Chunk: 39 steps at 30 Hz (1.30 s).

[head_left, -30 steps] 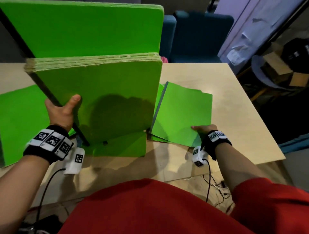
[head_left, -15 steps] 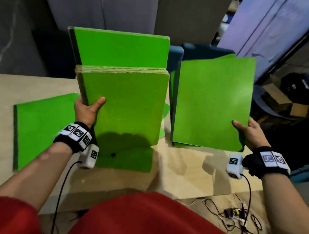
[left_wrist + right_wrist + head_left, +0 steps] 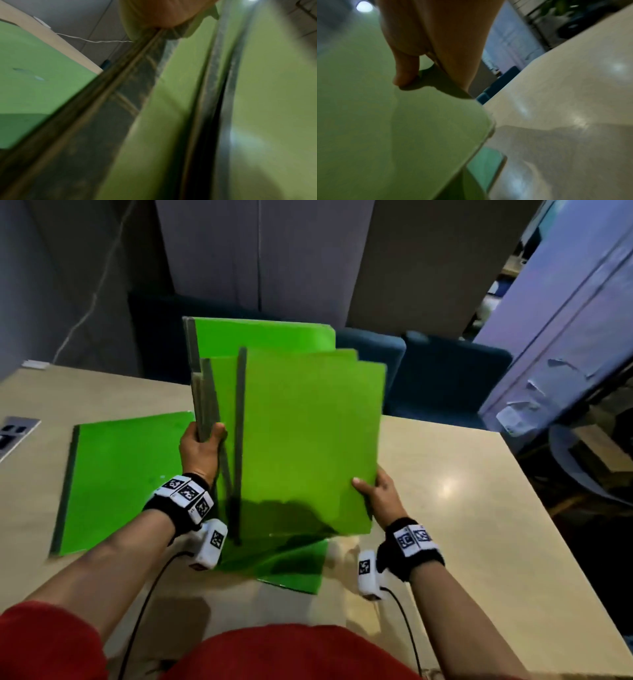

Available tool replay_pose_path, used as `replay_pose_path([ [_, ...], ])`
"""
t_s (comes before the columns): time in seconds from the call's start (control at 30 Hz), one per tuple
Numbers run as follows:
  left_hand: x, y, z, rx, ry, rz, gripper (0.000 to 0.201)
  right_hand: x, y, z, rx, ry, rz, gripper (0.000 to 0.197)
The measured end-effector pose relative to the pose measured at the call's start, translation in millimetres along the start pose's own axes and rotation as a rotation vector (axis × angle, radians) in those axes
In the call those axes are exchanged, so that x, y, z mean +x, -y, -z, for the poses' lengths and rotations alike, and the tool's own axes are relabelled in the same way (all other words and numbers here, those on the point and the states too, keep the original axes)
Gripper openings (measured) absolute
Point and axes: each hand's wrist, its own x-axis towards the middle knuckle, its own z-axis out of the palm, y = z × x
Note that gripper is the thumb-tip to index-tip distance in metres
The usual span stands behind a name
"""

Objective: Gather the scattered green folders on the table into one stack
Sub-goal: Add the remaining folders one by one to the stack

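My left hand [image 3: 202, 446] grips the spine edge of an upright bundle of green folders [image 3: 267, 337] held above the table [image 3: 462, 508]. My right hand [image 3: 375, 491] holds another green folder [image 3: 308, 440] by its lower right corner, thumb on its front face, upright against the front of the bundle. In the right wrist view the thumb [image 3: 406, 75] presses on that folder [image 3: 385, 128]. The left wrist view shows dark spines [image 3: 214, 94] running up to my left hand [image 3: 163, 13]. One green folder [image 3: 120, 481] lies flat at the left. Another [image 3: 294, 570] lies flat beneath the held ones.
A grey socket panel [image 3: 15, 433] is set in the table's far left. Blue chairs [image 3: 445, 378] stand behind the far edge. Cables hang from both wrist cameras over the near edge. The table's right half [image 3: 479, 542] is bare wood.
My right hand has carried its folder leftward from beside the bundle to overlap its front. The bundle in my left hand has turned so its spines face me more.
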Motion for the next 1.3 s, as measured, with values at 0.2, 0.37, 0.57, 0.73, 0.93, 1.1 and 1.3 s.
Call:
replay_pose_path([
  [0.2,-18.7,-13.7,-0.4,-0.007,0.060,-0.095,0.025,36.0,0.9,-25.6,0.061,0.131,-0.188,0.125],
  [0.37,-33.7,-40.7,3.1,-0.012,0.164,-0.149,0.021,37.2,12.0,-22.4,-0.044,0.105,-0.106,0.071],
  [0.57,-42.1,-94.5,9.0,-0.036,0.348,-0.368,0.032,23.1,42.7,-10.8,0.022,-0.007,0.129,0.045],
  [0.73,-46.6,-96.2,8.1,-0.075,0.309,-0.486,0.078,20.6,63.4,-12.7,0.045,0.075,0.196,0.070],
  [0.93,-51.2,-81.3,19.4,-0.031,0.338,-0.366,0.099,17.5,56.9,-16.4,-0.053,0.134,0.197,0.051],
  [1.1,-64.0,-50.9,17.1,0.007,0.265,-0.175,0.103,5.2,52.9,-21.1,-0.052,0.106,0.215,0.047],
  [1.3,-61.6,-89.5,-23.6,0.108,0.421,-0.292,0.058,-21.3,69.5,24.7,0.081,-0.064,0.270,0.069],
])
